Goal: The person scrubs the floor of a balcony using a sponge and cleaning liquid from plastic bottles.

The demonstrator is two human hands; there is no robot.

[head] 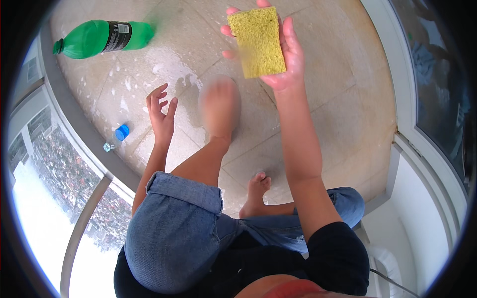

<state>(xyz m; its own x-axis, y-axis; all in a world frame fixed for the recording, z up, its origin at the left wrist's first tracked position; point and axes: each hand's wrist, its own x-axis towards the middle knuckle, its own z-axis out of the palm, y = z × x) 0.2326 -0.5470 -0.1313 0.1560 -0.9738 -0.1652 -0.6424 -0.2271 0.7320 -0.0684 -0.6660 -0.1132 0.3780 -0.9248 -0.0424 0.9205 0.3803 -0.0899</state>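
Observation:
A yellow rectangular sponge [261, 43] lies across the upturned palm of my right hand [292, 63], at the top of the view. Thumb and fingertips show around its edges. My left hand [162, 110] hovers over the tiled floor [335, 126] left of my foot, its fingers apart and nothing between them. White suds and wet patches cover part of the floor near it. A green plastic bottle [89, 39] with a dark label lies on its side at the upper left. Below it rests a small clear bottle with a blue band [122, 132], near the grey floor edge.
My bare feet [220, 104] are on the tiles. A curved grey sill [93, 123] and window panes border the left. A white door frame [384, 67] with dark glass stands at right. A white hose-like pipe [387, 260] and a thin cable are at lower right.

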